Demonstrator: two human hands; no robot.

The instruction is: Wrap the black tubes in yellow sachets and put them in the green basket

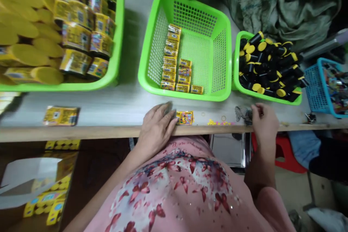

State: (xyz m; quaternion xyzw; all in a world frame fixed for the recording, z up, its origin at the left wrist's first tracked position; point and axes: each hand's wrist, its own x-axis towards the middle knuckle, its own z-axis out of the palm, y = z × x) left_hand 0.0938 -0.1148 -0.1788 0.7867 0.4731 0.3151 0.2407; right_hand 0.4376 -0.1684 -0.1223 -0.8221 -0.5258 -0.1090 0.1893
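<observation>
Baskets (185, 95) beyond, bits (211, 122) between: left hand (157, 125) spread at yellow packet (186, 117), right hand (264, 120), grip unclear

At twelve o'clock, a lime-green, lattice-walled plastic basket (187, 96) bears yellow film-wrapped packs (169, 68) with multicoloured print; at two, black cylindrical tubes (268, 75) wear yellow caps (262, 46). A light-blue mesh plastic basket (315, 88) sits at three, a red plastic stool (293, 161) at four. Near centre, toward five, flat yellow rectangular labels (186, 117) show pink and black print; at six, a pink fabric shirt (174, 195) carries red butterflies
</observation>
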